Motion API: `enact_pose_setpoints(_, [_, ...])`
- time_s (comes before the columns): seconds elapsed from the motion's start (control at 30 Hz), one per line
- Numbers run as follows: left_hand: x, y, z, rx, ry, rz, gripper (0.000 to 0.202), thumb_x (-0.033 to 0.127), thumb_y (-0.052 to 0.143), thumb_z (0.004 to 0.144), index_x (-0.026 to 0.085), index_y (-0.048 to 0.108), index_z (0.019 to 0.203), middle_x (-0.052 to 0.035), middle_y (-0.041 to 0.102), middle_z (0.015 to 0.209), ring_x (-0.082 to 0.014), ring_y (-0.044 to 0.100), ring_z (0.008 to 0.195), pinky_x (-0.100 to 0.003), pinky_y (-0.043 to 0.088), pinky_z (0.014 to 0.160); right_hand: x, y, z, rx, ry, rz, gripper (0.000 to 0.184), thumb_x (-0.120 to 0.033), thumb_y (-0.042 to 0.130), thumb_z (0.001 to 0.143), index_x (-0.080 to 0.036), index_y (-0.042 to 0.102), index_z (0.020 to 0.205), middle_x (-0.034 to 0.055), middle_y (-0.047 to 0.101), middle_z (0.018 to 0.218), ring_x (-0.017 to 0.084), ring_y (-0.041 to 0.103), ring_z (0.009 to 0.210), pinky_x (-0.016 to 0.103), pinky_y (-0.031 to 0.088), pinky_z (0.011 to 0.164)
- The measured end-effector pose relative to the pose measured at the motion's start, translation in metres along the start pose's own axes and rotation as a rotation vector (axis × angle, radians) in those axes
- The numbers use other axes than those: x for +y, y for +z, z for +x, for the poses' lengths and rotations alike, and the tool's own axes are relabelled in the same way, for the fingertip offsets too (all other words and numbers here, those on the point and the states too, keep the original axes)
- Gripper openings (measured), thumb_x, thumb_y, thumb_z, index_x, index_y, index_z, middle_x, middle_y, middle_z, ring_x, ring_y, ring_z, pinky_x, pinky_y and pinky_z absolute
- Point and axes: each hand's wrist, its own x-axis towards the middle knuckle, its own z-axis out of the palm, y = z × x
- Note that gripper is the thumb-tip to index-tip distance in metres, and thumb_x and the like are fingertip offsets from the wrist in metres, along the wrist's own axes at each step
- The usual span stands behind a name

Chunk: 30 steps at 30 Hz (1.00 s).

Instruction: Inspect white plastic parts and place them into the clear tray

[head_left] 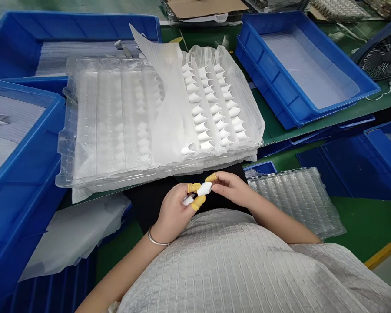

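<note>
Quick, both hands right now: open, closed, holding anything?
Left hand: closed, pinching a white piece; a second white piece sits within its grasp.
Right hand: partly curled beside the pinched piece; grip can't be told.

Clear tray (65, 158): glinted along its rim.
White pieces (202, 127): shone, hollows softly shaded.
Green floor (368, 221): lay dimmer.
Finger cots (199, 203): looked crisp.

two hands (174, 206) (233, 188), two held pieces (204, 188) (188, 200), one fan (386, 57)
</note>
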Motion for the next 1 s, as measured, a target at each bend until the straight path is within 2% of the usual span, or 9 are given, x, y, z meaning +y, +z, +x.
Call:
enact_pose_setpoints(0.07, [-0.001,-0.001,0.0,-0.011,0.048,0.069,0.017,0.032,0.066,0.084,0.019,0.066,0.095,-0.0019,0.066,0.08,-0.0172,0.059,0.072,-0.029,0.046,0.065,0.0,0.001,0.002,-0.027,0.057,0.033,0.032,-0.048,0.059,0.091,-0.017,0.065,0.087,0.0018,0.061,0.08,0.016,0.057,0.075,0.029,0.046,0.069])
enact_pose_setpoints(0.13, [-0.002,-0.001,0.0,-0.009,0.05,0.08,0.018,0.032,0.066,0.084,0.018,0.066,0.095,-0.0019,0.066,0.08,-0.0172,0.06,0.071,-0.029,0.046,0.065,-0.003,0.002,0.003,-0.03,0.064,0.039,0.032,-0.047,0.06,0.091,-0.016,0.065,0.084,0.0006,0.059,0.076,0.015,0.055,0.072,0.028,0.045,0.066])
enact_pose_setpoints(0.27, [0.001,-0.001,0.0,0.013,-0.022,-0.019,0.017,0.032,0.067,0.083,0.02,0.065,0.095,-0.0014,0.067,0.085,-0.0155,0.061,0.071,-0.027,0.047,0.064,-0.009,-0.001,0.001,-0.015,-0.065,-0.044,0.022,-0.037,0.067,0.088,-0.019,0.067,0.101,0.0019,0.061,0.088,0.015,0.055,0.075,0.027,0.045,0.067])
enact_pose_setpoints(0.4, [0.004,-0.002,0.001,-0.003,-0.066,-0.131,0.013,0.03,0.066,0.083,0.021,0.065,0.092,0.0011,0.065,0.081,-0.0127,0.058,0.067,-0.024,0.046,0.061,-0.01,-0.006,-0.002,0.028,-0.253,-0.279,0.022,-0.031,0.068,0.088,-0.022,0.066,0.109,0.0049,0.062,0.098,0.018,0.056,0.084,0.031,0.048,0.073])
enact_pose_setpoints(0.47, [0.004,-0.002,0.002,-0.008,-0.078,-0.157,0.012,0.029,0.066,0.082,0.021,0.065,0.091,0.0013,0.065,0.081,-0.0122,0.058,0.068,-0.023,0.046,0.062,-0.009,-0.006,-0.002,0.044,-0.303,-0.342,0.024,-0.03,0.068,0.089,-0.023,0.065,0.112,0.0059,0.063,0.1,0.02,0.056,0.091,0.033,0.048,0.077])
enact_pose_setpoints(0.57, [0.003,-0.001,0.002,-0.009,-0.116,-0.184,0.012,0.029,0.067,0.081,0.021,0.064,0.089,0.0016,0.064,0.081,-0.0118,0.057,0.068,-0.023,0.045,0.062,-0.006,-0.004,-0.002,0.035,-0.236,-0.238,0.032,-0.033,0.069,0.088,-0.023,0.062,0.118,0.0056,0.063,0.101,0.02,0.057,0.09,0.033,0.048,0.076])
enact_pose_setpoints(0.73, [0.001,0.002,0.002,-0.035,-0.226,-0.296,0.013,0.03,0.068,0.08,0.02,0.061,0.083,0.0025,0.06,0.076,-0.0115,0.053,0.067,-0.024,0.042,0.062,-0.006,0.003,0.0,0.029,-0.065,0.043,0.028,-0.037,0.062,0.091,-0.019,0.062,0.113,0.0022,0.061,0.089,0.015,0.056,0.076,0.029,0.046,0.069])
enact_pose_setpoints(0.83, [0.003,0.003,0.003,-0.053,-0.259,-0.353,0.013,0.03,0.067,0.08,0.019,0.06,0.08,0.0028,0.057,0.074,-0.011,0.049,0.066,-0.024,0.04,0.062,-0.011,0.005,0.001,0.025,-0.031,0.015,0.028,-0.034,0.065,0.088,-0.018,0.063,0.11,0.0019,0.061,0.087,0.015,0.055,0.075,0.028,0.044,0.066])
enact_pose_setpoints(1.0, [0.003,0.003,0.004,-0.074,-0.3,-0.42,0.015,0.03,0.068,0.078,0.018,0.058,0.076,0.0035,0.053,0.07,-0.0105,0.045,0.063,-0.024,0.038,0.06,-0.018,0.011,0.001,0.061,-0.029,-0.091,0.02,-0.033,0.06,0.09,-0.018,0.064,0.102,0.0023,0.061,0.086,0.015,0.055,0.075,0.027,0.043,0.064])
